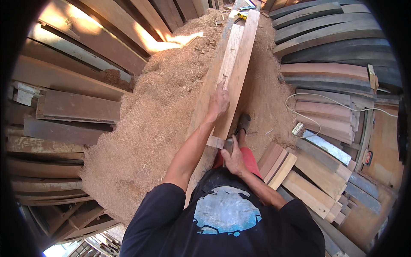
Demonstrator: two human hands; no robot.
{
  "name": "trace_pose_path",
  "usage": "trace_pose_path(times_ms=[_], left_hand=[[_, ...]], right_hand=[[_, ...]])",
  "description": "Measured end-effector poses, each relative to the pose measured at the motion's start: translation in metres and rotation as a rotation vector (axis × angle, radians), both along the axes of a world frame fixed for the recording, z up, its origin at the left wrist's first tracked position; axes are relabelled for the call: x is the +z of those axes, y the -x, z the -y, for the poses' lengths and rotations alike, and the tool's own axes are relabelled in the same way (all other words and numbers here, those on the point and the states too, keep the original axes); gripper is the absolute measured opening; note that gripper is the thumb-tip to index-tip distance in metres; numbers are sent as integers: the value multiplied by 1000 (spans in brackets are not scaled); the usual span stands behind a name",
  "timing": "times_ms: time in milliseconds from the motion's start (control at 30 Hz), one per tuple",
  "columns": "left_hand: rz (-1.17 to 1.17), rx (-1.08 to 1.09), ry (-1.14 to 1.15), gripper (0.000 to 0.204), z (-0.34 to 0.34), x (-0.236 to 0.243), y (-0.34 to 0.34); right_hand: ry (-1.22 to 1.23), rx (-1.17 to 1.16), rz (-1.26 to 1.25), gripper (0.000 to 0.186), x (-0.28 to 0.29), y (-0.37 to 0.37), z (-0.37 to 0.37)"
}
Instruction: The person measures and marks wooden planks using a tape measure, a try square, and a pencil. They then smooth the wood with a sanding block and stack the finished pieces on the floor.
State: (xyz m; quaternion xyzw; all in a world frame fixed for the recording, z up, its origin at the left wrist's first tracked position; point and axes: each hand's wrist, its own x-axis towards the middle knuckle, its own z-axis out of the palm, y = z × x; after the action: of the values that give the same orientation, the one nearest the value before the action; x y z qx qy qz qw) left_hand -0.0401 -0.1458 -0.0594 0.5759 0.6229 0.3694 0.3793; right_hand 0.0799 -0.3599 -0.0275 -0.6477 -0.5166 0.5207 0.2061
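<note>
A long squared timber (244,64) runs away from me, with small notches cut along its pale top face. My left hand (219,100) rests on that face, fingers stretched forward beside one notch. At the timber's near end (215,141), my right hand (234,159) is closed around a grey, metal-looking tool (228,146). Most of the tool is hidden by the hand, so its kind is unclear. Beneath the timber lies a wider plank (204,96) that supports it.
Sawdust and shavings (128,141) are heaped on the left. Stacked boards (81,105) line that side; curved planks (329,32) and short blocks (312,188) fill the right. A white power strip (297,129) trails a cable. A yellow-and-black tool (242,16) lies at the timber's far end.
</note>
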Motion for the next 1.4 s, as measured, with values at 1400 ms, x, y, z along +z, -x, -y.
trace_pose_path(times_ms=[1400], left_hand=[[284,-100,129,56,75,-13,30]], right_hand=[[-184,-23,-3,83,9,8,-12]])
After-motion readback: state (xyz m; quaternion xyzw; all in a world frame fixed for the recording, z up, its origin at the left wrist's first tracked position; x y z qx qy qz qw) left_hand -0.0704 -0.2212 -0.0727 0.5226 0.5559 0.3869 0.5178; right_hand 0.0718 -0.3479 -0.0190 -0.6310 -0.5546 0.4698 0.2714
